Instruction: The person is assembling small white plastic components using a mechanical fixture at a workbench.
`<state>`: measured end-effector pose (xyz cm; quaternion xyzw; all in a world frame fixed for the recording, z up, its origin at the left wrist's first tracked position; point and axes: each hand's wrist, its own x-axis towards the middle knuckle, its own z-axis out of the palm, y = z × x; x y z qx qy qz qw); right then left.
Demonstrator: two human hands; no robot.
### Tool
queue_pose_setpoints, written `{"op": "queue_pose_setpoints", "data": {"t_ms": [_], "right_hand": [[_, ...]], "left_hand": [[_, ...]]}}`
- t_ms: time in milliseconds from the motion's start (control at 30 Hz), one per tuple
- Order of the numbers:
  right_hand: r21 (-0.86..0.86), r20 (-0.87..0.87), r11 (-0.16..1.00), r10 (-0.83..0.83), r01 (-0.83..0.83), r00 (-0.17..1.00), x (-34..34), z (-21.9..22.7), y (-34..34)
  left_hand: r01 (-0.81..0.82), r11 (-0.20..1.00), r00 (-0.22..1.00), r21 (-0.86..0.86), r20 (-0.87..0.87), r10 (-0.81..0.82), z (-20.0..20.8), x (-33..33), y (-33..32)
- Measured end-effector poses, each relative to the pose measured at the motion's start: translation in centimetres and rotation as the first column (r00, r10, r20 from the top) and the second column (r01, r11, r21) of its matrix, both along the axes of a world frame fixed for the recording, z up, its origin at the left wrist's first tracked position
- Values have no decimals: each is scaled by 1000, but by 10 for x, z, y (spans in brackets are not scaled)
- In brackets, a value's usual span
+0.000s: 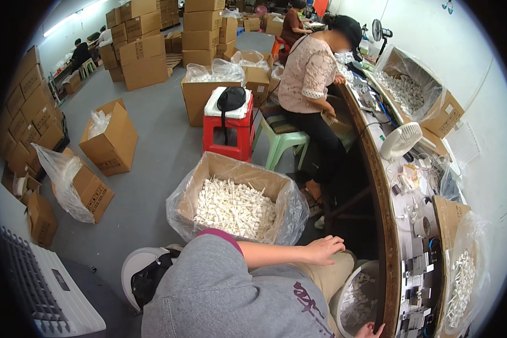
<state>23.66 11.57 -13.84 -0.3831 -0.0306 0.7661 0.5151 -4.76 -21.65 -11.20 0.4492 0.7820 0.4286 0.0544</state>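
My left hand (324,250) lies on my knee in beige trousers, palm down, with its fingers loosely stretched and nothing in it. At the lower edge, my right hand (370,330) is partly cut off, beside the bench's front edge and just below a white bucket (337,308). Its visible fingers are apart, and I see nothing between them. The bucket, between my legs and the bench, holds small white plastic pieces (357,296). On the bench (390,236) stand several small metal fixtures (417,265) nearest my right hand.
Behind my left arm stands a lined carton (287,194) full of white pieces. Another carton of pieces (461,281) leans at the bench's back. A white fan (401,139) stands on the bench. A co-worker (312,73) sits farther along it. A red stool (228,135) and stacked cartons (143,62) fill the left.
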Motion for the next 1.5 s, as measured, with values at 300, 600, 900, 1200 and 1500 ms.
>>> {"op": "queue_pose_setpoints", "data": {"t_ms": [300, 600, 900, 1200, 1500], "right_hand": [[282, -1, 929, 248, -238, 969, 18, -35, 27], [342, -34, 907, 273, -245, 961, 19, -21, -1], [349, -127, 927, 190, -135, 973, 10, -25, -16], [255, 963, 652, -103, -714, 250, -5, -43, -70], [-263, 890, -196, -428, -945, -159, -78, -72, -55]], "left_hand": [[281, 957, 958, -78, -45, -285, -16, 47, 44], [500, 846, 764, -187, -365, -532, -54, 80, 104], [560, 735, 591, -383, -437, -678, -85, 78, 157], [685, 650, 616, -328, -216, -758, -66, 80, 156], [727, 604, 626, -327, -49, -779, -65, 79, 159]]}}
